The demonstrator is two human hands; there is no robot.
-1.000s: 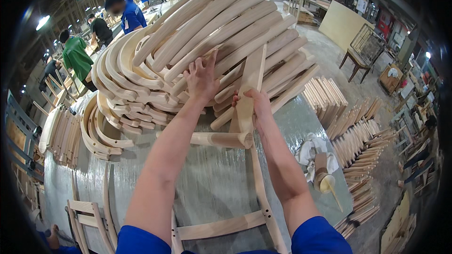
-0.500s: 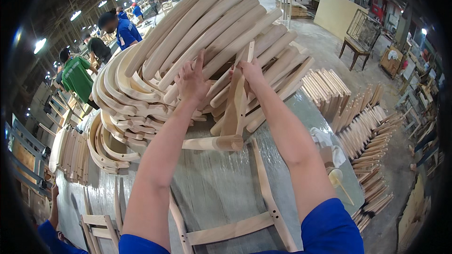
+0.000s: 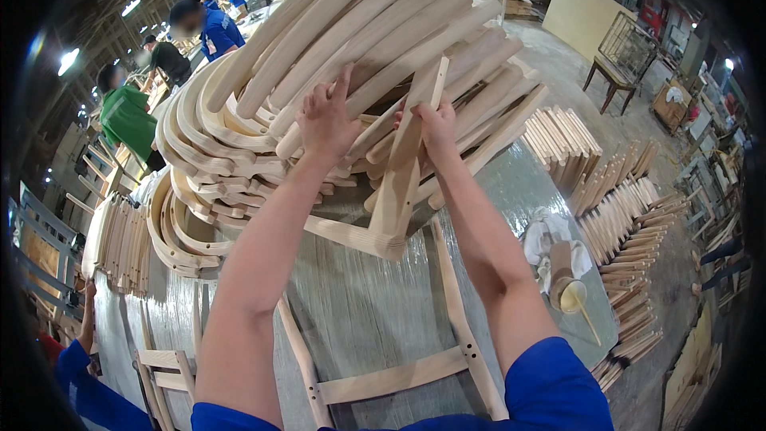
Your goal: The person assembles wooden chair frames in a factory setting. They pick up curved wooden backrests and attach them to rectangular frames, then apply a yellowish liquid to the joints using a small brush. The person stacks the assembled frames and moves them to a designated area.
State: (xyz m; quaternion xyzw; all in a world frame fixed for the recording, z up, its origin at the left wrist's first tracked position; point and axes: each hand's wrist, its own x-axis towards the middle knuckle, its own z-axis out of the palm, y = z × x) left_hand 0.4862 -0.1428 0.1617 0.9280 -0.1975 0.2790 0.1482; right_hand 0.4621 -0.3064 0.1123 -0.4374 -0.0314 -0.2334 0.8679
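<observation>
My right hand (image 3: 435, 128) is closed round the upper part of a pale wooden chair-frame part (image 3: 399, 179). This part has a broad upright joined to a rail that runs left beneath my left forearm. My left hand (image 3: 327, 120) lies against a pile of curved wooden chair parts (image 3: 359, 36), index finger stretched out and the other fingers bent and apart; its palm side is hidden. Below my hands, between my forearms, another wooden chair frame (image 3: 391, 383) with two side posts and a crossbar lies on the grey-green table (image 3: 359, 303).
Beyond the table's right edge stand stacks of wooden sticks (image 3: 630, 231). A white cloth (image 3: 550, 239) and a round cup with a stick (image 3: 573, 297) lie at that edge. A co-worker's blue sleeve (image 3: 96, 383) shows lower left; people work farther back.
The chair-frame part has turned in my right hand, its lower rail now slanting toward me. My left hand stays against the pile. The view has shifted slightly.
</observation>
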